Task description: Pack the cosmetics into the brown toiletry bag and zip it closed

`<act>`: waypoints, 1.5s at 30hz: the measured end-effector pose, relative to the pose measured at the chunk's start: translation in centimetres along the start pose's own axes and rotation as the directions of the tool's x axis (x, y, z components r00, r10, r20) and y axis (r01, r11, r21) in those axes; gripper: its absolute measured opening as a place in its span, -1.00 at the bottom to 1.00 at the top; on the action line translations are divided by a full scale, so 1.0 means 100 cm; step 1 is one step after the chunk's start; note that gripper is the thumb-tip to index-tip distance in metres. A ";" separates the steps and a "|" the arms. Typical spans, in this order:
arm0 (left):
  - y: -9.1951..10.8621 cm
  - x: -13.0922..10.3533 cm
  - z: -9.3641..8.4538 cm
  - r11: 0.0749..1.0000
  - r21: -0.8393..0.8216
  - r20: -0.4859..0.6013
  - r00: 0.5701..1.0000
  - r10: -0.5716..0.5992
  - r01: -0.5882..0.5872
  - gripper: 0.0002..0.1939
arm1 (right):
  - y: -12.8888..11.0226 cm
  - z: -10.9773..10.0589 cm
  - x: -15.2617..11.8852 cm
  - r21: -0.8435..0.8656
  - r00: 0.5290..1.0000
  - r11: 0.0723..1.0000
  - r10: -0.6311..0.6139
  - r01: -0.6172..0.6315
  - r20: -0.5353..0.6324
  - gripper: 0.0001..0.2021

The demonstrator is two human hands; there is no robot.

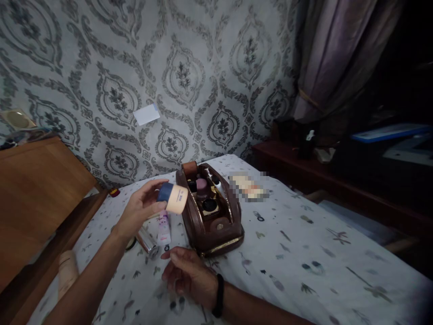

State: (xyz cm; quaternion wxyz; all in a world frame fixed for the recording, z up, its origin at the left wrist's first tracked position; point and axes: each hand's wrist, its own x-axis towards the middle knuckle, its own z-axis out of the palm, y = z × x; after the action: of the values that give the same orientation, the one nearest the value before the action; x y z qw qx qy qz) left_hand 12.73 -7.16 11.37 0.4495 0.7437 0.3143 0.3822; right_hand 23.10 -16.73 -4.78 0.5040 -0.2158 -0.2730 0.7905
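Note:
My left hand (pixel 142 205) grips a small cream-coloured bottle with a dark blue cap (pixel 177 198), tilted in the air just left of the bag. An open brown toiletry bag (pixel 211 246) stands on the bed, its gold zip spread apart. Inside it are a mauve-lidded jar (pixel 203 187), a round black-topped item (pixel 209 205) and a white tube (pixel 218 184). Below the bag's front left corner, my right hand (pixel 189 273) is loosely curled, fingers apart, holding nothing. Close by lie a pink and white tube (pixel 164 229) and a silvery cylinder (pixel 147 243).
The bed (pixel 287 257) has a white patterned sheet. A blurred-out flat item (pixel 248 186) lies right of the bag. A beige cylindrical thing (pixel 67 268) rests at the left edge, beside a wooden headboard (pixel 43 180). Patterned wallpaper (pixel 182 76) covers the wall behind.

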 end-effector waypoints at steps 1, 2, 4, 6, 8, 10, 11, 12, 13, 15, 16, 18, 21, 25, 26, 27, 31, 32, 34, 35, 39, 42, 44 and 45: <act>0.004 0.007 0.005 1.000 0.018 -0.011 1.000 0.024 -0.024 -0.38 | 0.000 0.000 0.000 -0.001 1.000 1.000 -0.001 0.001 -0.004 -0.39; 0.008 0.013 0.010 0.998 0.042 -0.015 0.999 0.052 -0.052 -0.39 | 0.000 0.000 0.000 -0.004 1.000 1.000 0.000 0.000 -0.006 -0.38; 0.016 0.026 0.020 0.987 0.114 -0.004 0.994 0.112 -0.111 -0.42 | 0.000 0.001 0.001 -0.009 1.000 1.000 0.002 -0.002 -0.007 -0.37; 0.021 0.037 0.029 0.963 0.212 0.028 0.986 0.165 -0.167 -0.45 | 0.000 0.000 0.001 -0.011 1.000 1.000 0.004 -0.005 -0.005 -0.37; 0.024 0.044 0.037 0.917 0.325 0.080 0.973 0.218 -0.232 -0.48 | -0.001 0.000 0.001 -0.010 1.000 1.000 0.006 -0.006 -0.006 -0.38; 0.026 0.049 0.044 0.860 0.420 0.125 0.957 0.260 -0.289 -0.50 | -0.002 0.000 0.000 -0.012 1.000 1.000 0.013 -0.013 -0.007 -0.39; 0.026 0.050 0.047 0.836 0.459 0.145 0.954 0.263 -0.301 -0.51 | -0.002 0.001 0.000 -0.014 1.000 1.000 0.015 -0.015 -0.009 -0.38; 0.025 0.051 0.050 0.817 0.492 0.160 0.954 0.255 -0.301 -0.51 | -0.003 0.001 -0.001 -0.016 1.000 1.000 0.017 -0.018 -0.012 -0.38; 0.024 0.052 0.052 0.801 0.522 0.170 0.956 0.240 -0.293 -0.52 | -0.003 0.001 -0.001 -0.018 1.000 1.000 0.021 -0.021 -0.017 -0.37; 0.022 0.052 0.054 0.772 0.577 0.190 0.963 0.192 -0.268 -0.52 | -0.005 0.002 -0.002 -0.024 0.999 0.999 0.030 -0.031 -0.023 -0.36; 0.021 0.053 0.055 0.757 0.600 0.200 0.965 0.170 -0.258 -0.52 | -0.005 0.003 -0.002 -0.027 0.999 0.999 0.033 -0.033 -0.025 -0.35; 0.020 0.055 0.057 0.729 0.637 0.219 0.966 0.140 -0.250 -0.52 | -0.006 0.003 -0.003 -0.032 0.999 0.999 0.037 -0.038 -0.026 -0.36; 0.020 0.061 0.059 0.670 0.696 0.275 0.958 0.085 -0.259 -0.55 | -0.006 0.003 -0.003 -0.030 0.999 0.999 0.035 -0.036 -0.022 -0.38; 0.022 0.071 0.068 0.525 0.811 0.315 0.949 -0.019 -0.259 -0.59 | -0.004 0.002 -0.002 -0.028 0.999 0.999 0.027 -0.028 -0.018 -0.38; 0.023 0.073 0.070 0.484 0.836 0.322 0.945 -0.052 -0.259 -0.61 | -0.004 0.001 -0.002 -0.024 0.999 0.999 0.029 -0.030 -0.016 -0.38; 0.023 0.074 0.073 0.443 0.857 0.331 0.940 -0.083 -0.262 -0.62 | -0.003 0.001 -0.001 -0.019 0.999 0.999 0.033 -0.033 -0.012 -0.38; 0.025 0.081 0.083 0.307 0.905 0.358 0.916 -0.181 -0.293 -0.61 | -0.003 0.001 0.000 -0.025 0.999 0.999 0.037 -0.037 -0.005 -0.37; 0.026 0.082 0.086 0.282 0.913 0.357 0.912 -0.204 -0.294 -0.59 | -0.003 0.001 0.000 -0.031 0.999 0.999 0.038 -0.038 -0.005 -0.36; 0.028 0.086 0.090 0.237 0.930 0.340 0.904 -0.258 -0.282 -0.58 | -0.003 0.002 -0.001 -0.041 0.999 0.998 0.036 -0.036 -0.010 -0.35; 0.029 0.088 0.092 0.214 0.938 0.328 0.901 -0.283 -0.274 -0.57 | -0.003 0.002 -0.001 -0.045 0.999 0.998 0.033 -0.034 -0.010 -0.35; 0.030 0.096 0.100 0.151 0.949 0.314 0.889 -0.333 -0.279 -0.59 | -0.005 0.002 -0.003 -0.050 1.000 0.998 0.029 -0.030 -0.004 -0.37; 0.029 0.099 0.106 0.120 0.946 0.324 0.876 -0.358 -0.301 -0.61 | -0.005 0.002 -0.004 -0.050 1.000 0.998 0.030 -0.030 -0.003 -0.38; 0.032 0.100 0.111 0.089 0.946 0.321 0.866 -0.383 -0.312 -0.63 | -0.006 0.002 -0.004 -0.050 1.000 0.998 0.029 -0.029 0.000 -0.37; 0.033 0.100 0.114 0.067 0.945 0.319 0.858 -0.402 -0.320 -0.63 | -0.006 0.002 -0.004 -0.050 1.000 0.998 0.029 -0.029 0.000 -0.36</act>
State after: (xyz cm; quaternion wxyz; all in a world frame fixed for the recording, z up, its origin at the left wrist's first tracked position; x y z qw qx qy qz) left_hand 27.90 -5.26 13.80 -0.1064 0.9047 0.3783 -0.1646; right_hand 23.52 -16.91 -4.18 0.4870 -0.2319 -0.2897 0.7906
